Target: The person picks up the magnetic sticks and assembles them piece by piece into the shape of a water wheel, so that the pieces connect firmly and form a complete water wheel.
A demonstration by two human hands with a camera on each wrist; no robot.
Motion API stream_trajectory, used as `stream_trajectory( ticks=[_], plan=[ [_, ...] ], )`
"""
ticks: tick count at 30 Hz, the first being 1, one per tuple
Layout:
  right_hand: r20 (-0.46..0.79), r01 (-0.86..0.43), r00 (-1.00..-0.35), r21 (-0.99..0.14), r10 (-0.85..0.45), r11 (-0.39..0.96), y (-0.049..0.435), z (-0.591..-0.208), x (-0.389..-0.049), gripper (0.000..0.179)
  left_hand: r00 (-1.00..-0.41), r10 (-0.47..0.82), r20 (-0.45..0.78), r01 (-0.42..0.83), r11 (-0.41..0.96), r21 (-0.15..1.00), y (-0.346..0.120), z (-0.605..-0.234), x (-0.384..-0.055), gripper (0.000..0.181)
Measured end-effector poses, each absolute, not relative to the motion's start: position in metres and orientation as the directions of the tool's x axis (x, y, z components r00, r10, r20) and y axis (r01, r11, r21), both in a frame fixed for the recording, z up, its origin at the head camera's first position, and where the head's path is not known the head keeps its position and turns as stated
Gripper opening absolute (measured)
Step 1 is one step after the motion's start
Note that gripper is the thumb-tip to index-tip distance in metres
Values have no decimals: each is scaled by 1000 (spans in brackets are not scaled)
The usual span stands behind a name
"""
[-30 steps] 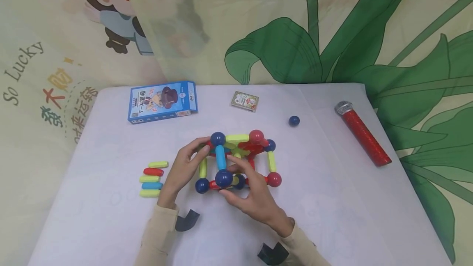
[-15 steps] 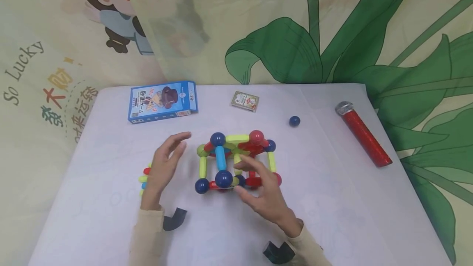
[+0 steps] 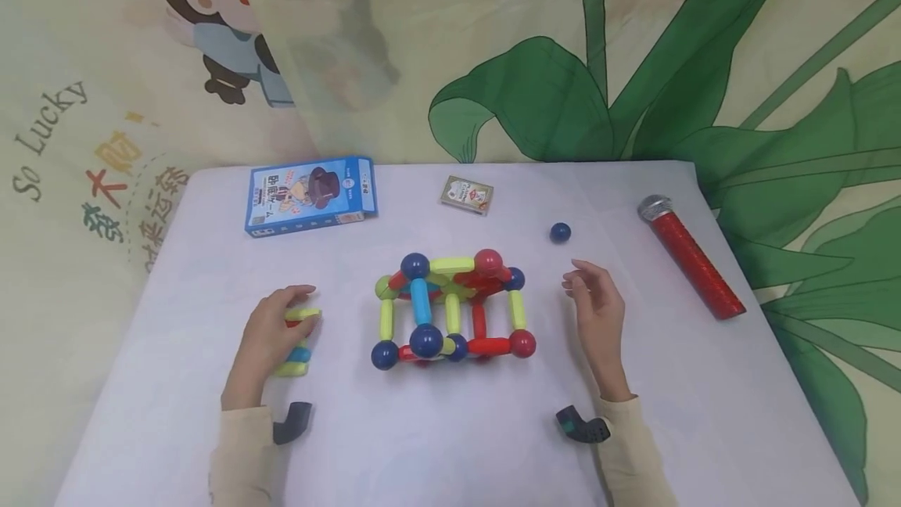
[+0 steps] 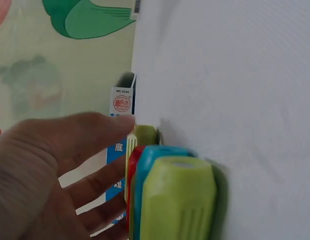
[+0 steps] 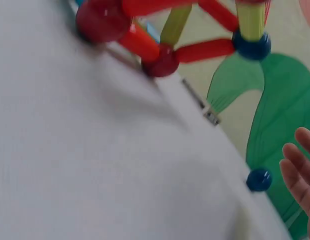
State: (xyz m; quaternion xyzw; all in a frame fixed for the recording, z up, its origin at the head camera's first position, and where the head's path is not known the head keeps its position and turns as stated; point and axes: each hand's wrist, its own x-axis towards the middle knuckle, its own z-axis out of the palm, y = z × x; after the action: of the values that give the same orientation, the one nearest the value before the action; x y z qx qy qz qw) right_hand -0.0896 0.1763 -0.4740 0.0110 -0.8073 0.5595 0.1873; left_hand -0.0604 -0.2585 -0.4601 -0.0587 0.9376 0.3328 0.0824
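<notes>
My left hand (image 3: 260, 343) is over a short row of coloured building sticks on the left of the table. Its thumb and fingers are spread around a yellow-green stick (image 3: 304, 314) and a red one, partly covering the row. In the left wrist view a yellow-green stick (image 4: 177, 200) and a blue stick (image 4: 165, 151) lie nearest the camera, with the thumb extended by the far end. Right of the ball-and-stick frame (image 3: 453, 313), my right hand (image 3: 598, 319) has loosely bent fingers and holds nothing. A dark blue ball (image 3: 560, 233) lies just beyond its fingertips.
The frame of blue, red and green balls stands mid-table between the hands. Along the back are a blue box (image 3: 310, 195) and a small card box (image 3: 468, 195). A red microphone-shaped object (image 3: 697, 260) lies at the right. Black wrist-worn pieces (image 3: 583, 425) sit by the sleeves.
Both hands have let go of the ball-and-stick frame. The left hand has moved left and down to the loose sticks; the right hand has moved right toward the blue ball.
</notes>
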Motion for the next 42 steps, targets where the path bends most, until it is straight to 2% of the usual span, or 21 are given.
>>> stream_trajectory(
  ticks=[3, 6, 10, 18, 26, 32, 36, 38, 42],
  plan=[
    [226, -133, -946, -924, 231, 358, 183, -490, -92, 26, -975, -48, -218, -176, 767, 617, -255, -460, -62, 48],
    [175, -82, -957, -929, 233, 362, 186, -499, -92, 26, -982, -46, -183, -153, 766, 625, -252, -460, -65, 43],
    [174, -84, -959, -927, 222, 367, 186, -504, -94, 28, -993, -65, -102, -116, 764, 634, -247, -459, -70, 37],
    [152, -56, -963, -922, 224, 383, 184, -507, -96, 27, -977, -33, -208, -156, 779, 607, -248, -454, -67, 46],
    [150, -60, -963, -930, 225, 364, 186, -508, -96, 23, -981, -4, -192, -130, 747, 652, -257, -465, -64, 44],
    [143, -53, -965, -927, 220, 372, 185, -508, -95, 24, -983, -71, -170, -170, 703, 691, -258, -470, -67, 39],
    [153, -64, -966, -923, 210, 379, 179, -493, -93, 24, -994, -103, -22, -87, 682, 726, -248, -460, -67, 37],
    [199, -121, -962, -925, 189, 361, 172, -473, -90, 23, -992, -87, 90, 14, 633, 774, -232, -444, -67, 37],
    [384, -347, -918, -900, 102, 265, 151, -432, -86, 23, -958, -29, 286, 254, 383, 888, -188, -405, -67, 38]
  ],
)
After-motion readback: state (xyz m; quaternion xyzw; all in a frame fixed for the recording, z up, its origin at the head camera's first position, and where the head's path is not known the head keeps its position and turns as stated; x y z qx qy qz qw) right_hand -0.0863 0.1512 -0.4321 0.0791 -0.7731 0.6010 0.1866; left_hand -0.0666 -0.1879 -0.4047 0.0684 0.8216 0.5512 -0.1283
